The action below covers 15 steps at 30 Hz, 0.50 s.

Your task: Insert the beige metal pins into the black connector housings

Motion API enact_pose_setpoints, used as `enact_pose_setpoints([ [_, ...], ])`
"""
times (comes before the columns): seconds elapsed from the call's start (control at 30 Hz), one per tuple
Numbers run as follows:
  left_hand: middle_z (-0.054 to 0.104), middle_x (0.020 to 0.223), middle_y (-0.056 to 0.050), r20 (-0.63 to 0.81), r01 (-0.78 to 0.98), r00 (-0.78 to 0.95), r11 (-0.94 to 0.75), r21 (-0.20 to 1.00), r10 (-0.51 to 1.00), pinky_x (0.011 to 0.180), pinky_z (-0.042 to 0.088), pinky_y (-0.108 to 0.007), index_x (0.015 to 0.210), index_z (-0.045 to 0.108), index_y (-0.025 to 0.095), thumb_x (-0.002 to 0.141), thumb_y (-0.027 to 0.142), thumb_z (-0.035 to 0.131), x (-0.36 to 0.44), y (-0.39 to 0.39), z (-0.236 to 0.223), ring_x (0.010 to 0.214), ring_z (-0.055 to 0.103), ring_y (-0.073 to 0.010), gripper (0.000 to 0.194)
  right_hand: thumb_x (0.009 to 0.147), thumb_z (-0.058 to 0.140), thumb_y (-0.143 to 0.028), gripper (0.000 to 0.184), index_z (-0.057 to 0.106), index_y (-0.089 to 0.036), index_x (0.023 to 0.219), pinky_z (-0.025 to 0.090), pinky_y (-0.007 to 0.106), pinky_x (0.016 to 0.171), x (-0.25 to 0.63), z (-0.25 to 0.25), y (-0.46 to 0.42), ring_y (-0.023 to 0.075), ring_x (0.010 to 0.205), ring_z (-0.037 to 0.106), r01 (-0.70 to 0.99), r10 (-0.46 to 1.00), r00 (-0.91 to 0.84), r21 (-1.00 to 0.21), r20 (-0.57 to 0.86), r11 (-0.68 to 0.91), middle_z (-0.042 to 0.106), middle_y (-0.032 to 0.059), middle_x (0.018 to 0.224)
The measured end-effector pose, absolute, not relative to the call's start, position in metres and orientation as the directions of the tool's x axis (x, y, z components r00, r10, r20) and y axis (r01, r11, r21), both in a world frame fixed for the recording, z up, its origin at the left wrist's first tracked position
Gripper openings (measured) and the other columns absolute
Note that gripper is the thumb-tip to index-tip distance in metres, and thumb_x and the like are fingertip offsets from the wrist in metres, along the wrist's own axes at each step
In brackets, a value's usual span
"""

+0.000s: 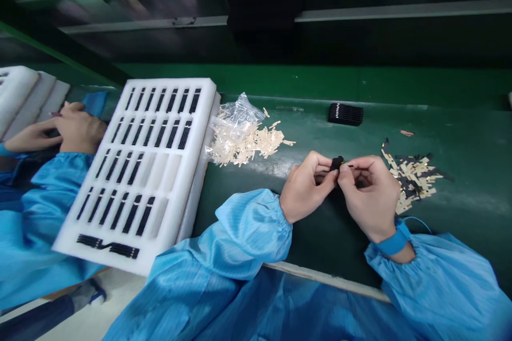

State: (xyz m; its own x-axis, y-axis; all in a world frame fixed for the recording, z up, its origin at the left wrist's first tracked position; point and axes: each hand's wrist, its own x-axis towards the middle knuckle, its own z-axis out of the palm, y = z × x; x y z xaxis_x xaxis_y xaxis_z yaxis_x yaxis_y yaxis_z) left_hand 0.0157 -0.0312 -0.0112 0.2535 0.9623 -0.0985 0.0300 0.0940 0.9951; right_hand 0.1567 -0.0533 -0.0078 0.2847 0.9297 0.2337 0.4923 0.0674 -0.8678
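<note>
Between the thumb and fingers of my left hand (pixel 306 186) is a small black part (pixel 337 162), held above the green bench. My right hand (pixel 370 192) meets it from the right in a pinch. At its fingertips a thin dark strip (pixel 350 165) shows with a glint of gold, mostly hidden by the fingers. Just beyond my right hand lies a loose pile of small gold and black strips (pixel 416 178). Farther back on the bench sits a block of stacked black pieces (pixel 346 114).
A white foam tray (pixel 160 240) with slots of black parts rests at the left on another one. Pale small strips (pixel 260 144) spill beside a clear plastic bag (pixel 240 114). A co-worker's hands (pixel 80 128) are at far left. A brownish scrap (pixel 407 132) lies back right.
</note>
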Motion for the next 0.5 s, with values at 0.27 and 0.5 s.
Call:
enact_pose_setpoints([
  [0.27,0.079,0.102,-0.004,0.085,0.232,0.283,-0.154,0.960,0.955,0.084,0.061,-0.026,0.110,0.060,0.021,0.097,0.028,0.061,0.009,-0.030,-0.012,0.097,0.078,-0.0171,0.014,0.091,0.069,-0.028,0.009,0.063,-0.021,0.089,0.052,0.028,0.057,0.161,-0.007,-0.052,0.0153,0.065,0.064,0.435,0.947,0.269,-0.899,0.178,0.045,0.068,0.0017,0.080],
  [0.5,0.078,0.110,-0.006,0.048,0.438,0.370,-0.220,0.872,0.928,0.085,0.060,-0.033,0.116,0.058,0.022,0.099,0.028,0.055,0.004,-0.026,-0.011,0.103,0.077,-0.0221,0.018,0.088,0.071,-0.029,0.020,0.062,-0.021,0.104,0.049,0.030,0.057,0.168,-0.004,-0.048,0.0125,0.057,0.057,0.664,0.941,0.196,-0.743,0.275,0.078,0.064,0.0012,0.087],
])
